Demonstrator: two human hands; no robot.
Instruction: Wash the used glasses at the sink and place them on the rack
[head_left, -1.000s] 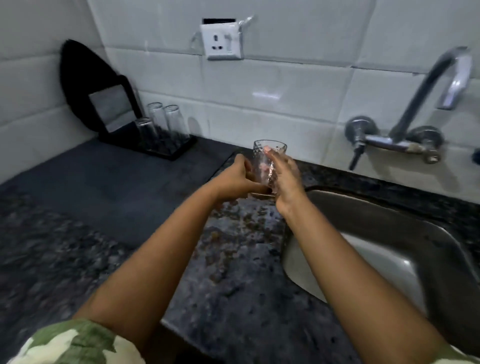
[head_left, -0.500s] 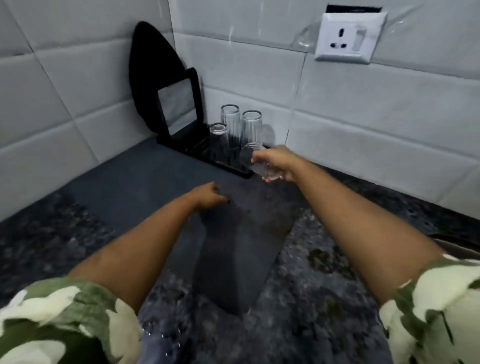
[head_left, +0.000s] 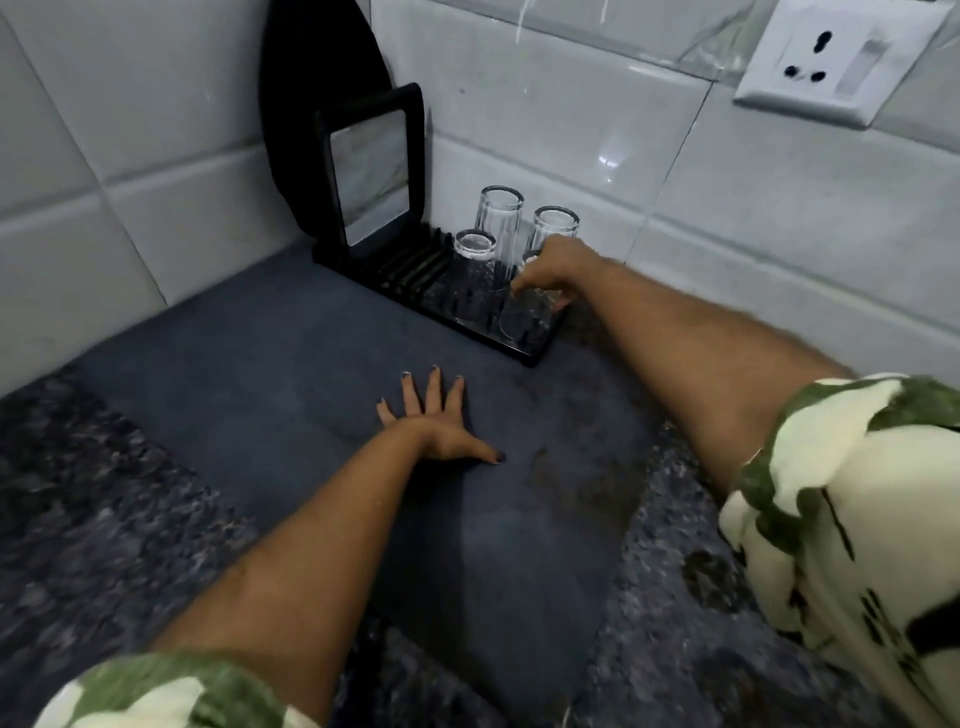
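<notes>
Four glasses on rack (head_left: 415, 270); right hand (head_left: 550, 270) grips the fourth glass (head_left: 524, 317) from above, at 3 o'clock rack edge. Left hand (head_left: 436, 421) flat, fingers splayed, empty on mat (head_left: 249, 374).

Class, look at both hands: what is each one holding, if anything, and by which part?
The right hand grips a glass from above by its upturned base, on the rack. The left hand lies flat, holding nothing.

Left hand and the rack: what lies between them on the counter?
Nothing stands there. In the head view, only bare dark mat separates the flat left hand from the black rack, where the right hand sets a glass.
</notes>
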